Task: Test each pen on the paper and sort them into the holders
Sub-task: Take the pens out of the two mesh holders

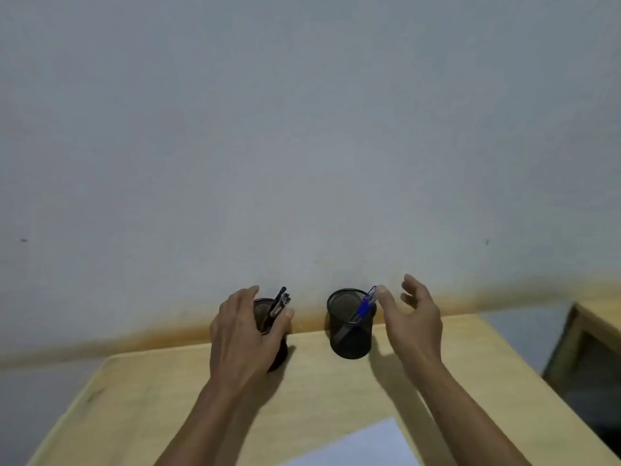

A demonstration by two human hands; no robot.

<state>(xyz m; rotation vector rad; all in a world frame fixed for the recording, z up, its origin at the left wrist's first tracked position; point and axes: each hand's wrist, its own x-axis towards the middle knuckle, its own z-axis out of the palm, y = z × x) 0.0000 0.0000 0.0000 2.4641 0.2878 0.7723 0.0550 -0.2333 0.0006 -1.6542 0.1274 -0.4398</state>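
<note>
1. The left hand (240,326) is wrapping its fingers around the left mesh holder (268,326), which is carrying black pens (278,302)
2. The right hand (415,312) is hovering with fingers released beside the right mesh holder (351,326), its thumb nearing the blue pens (364,306)
3. Paper (366,445) is lying on the table (141,405) near its front edge

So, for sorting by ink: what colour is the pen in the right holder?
Blue pen, seen in the head view.

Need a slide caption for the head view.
Left hand grips the left mesh holder; right hand open beside the right mesh holder.
</note>
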